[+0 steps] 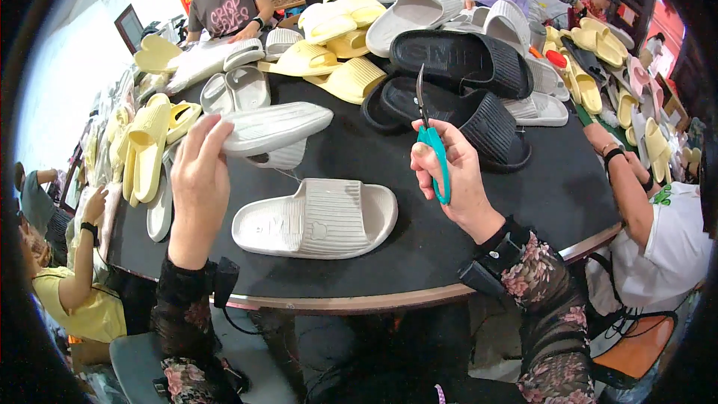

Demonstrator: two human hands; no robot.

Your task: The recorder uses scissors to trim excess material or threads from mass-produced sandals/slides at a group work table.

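My left hand [200,183] grips one end of a light grey slipper [288,126], tilted sideways above the table with its sole edge toward me. My right hand [456,179] is closed around small curved-tip scissors [432,138] with teal handles, blades pointing up. On the black table between my hands lies another light grey slipper [318,218] with a ribbed strap. A thin thread seems to run above its strap. Beyond my right hand sit black slippers [467,63], stacked on one another.
Yellow slippers [357,78] and grey slippers [419,15] are heaped across the far side of the table [568,179]. More yellow slippers [149,146] lie at the left. Other people sit or stand around, including one in white [669,232] at the right.
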